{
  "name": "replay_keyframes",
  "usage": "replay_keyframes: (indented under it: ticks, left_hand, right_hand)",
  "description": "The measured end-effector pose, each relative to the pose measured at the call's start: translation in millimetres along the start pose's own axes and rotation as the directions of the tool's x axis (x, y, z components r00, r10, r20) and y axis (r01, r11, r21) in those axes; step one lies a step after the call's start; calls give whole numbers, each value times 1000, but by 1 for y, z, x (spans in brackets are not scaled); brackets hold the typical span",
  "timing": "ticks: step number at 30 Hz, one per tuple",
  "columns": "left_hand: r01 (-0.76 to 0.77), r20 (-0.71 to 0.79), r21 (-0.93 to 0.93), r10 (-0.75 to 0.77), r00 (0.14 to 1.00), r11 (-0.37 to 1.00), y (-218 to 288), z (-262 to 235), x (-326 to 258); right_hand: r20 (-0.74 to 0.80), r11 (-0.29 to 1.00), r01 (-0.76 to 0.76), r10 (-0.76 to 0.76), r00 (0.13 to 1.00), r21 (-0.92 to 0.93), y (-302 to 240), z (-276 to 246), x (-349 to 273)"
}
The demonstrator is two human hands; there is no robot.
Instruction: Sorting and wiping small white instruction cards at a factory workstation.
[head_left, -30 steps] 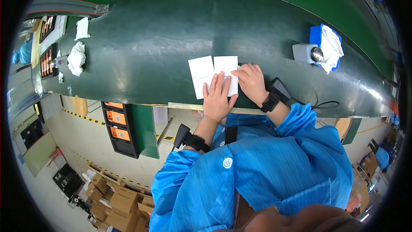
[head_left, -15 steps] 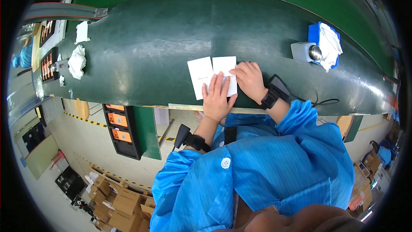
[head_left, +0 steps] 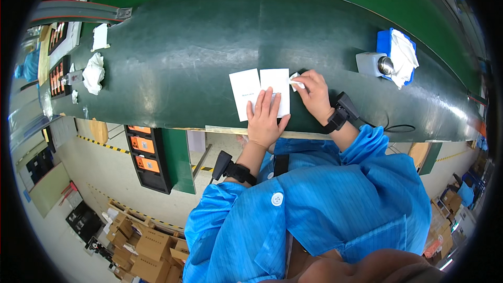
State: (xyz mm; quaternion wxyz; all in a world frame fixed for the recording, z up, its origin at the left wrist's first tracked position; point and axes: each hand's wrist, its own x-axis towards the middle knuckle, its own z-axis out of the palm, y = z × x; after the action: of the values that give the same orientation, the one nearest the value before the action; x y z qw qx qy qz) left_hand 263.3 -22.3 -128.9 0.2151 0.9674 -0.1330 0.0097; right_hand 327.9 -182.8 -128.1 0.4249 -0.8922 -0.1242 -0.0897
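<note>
Bench (head_left: 209, 31): L hand (head_left: 264, 121) nr edge (head_left: 230, 130), rm beyond cards (head_left: 245, 86)

Left of the right-hand white rectangular card (head_left: 275, 79): a second white rectangular card (head_left: 244, 84) just beside, a crumpled white sheet (head_left: 94, 74) well apart. On the right-hand card's near half: the bare left hand (head_left: 265, 121). Right of that card: the bare right hand (head_left: 315, 96) with a small white wad (head_left: 296, 82); farther right, a squarish translucent bottle (head_left: 368, 63).

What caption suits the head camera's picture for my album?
Left hand spread across two white cards, right hand pinching a white wad beside them on a dark green table.
</note>
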Motion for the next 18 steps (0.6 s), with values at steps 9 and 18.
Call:
replay_keyframes:
  ticks: [9, 18]
  left_hand:
    - [2, -9, 7, -2, 1000, 1000, -1, 1, -2]
    - [6, 8, 7, -6, 1000, 1000, -1, 0, -1]
  right_hand:
    - [97, 970, 181, -167, 981, -160, -7, 12, -9]
    - [45, 967, 132, -126, 991, -217, -8, 19, -7]
